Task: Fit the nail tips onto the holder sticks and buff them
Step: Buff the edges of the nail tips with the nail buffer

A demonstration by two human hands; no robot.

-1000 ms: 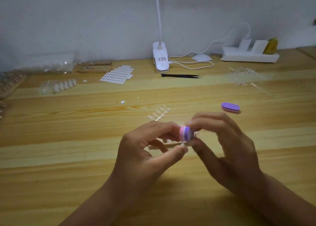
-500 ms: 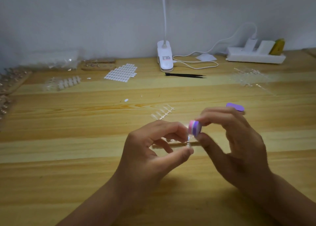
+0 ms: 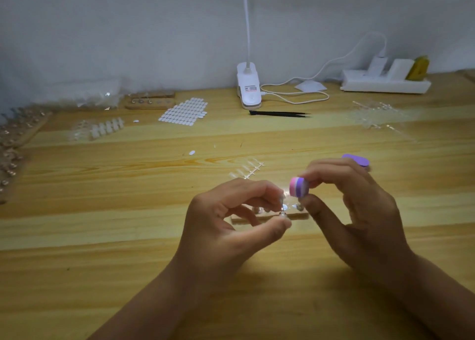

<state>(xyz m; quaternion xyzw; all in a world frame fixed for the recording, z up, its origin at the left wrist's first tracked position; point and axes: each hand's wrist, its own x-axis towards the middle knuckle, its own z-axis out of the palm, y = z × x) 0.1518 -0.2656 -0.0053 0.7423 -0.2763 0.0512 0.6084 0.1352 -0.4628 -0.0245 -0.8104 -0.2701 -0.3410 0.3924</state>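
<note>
My left hand (image 3: 231, 218) pinches a small holder stick with a clear nail tip (image 3: 282, 207) between thumb and forefinger. My right hand (image 3: 354, 206) grips a pink and purple buffer block (image 3: 298, 187) just above and right of that tip, a small gap between them. Behind my fingers a wooden holder base (image 3: 295, 215) lies on the table with a few tips standing in it. A strip of clear nail tips (image 3: 248, 171) lies further back.
A second purple buffer (image 3: 357, 159) lies behind my right hand. At the back stand a white clip lamp (image 3: 248, 88), black tweezers (image 3: 280, 113), a sheet of white adhesive tabs (image 3: 183, 111), a power strip (image 3: 385, 83), more tip strips (image 3: 102, 128) and wooden holders (image 3: 149, 101).
My right hand has drawn the buffer block up and to the right, off the nail tip. My left hand keeps its pinch on the stick.
</note>
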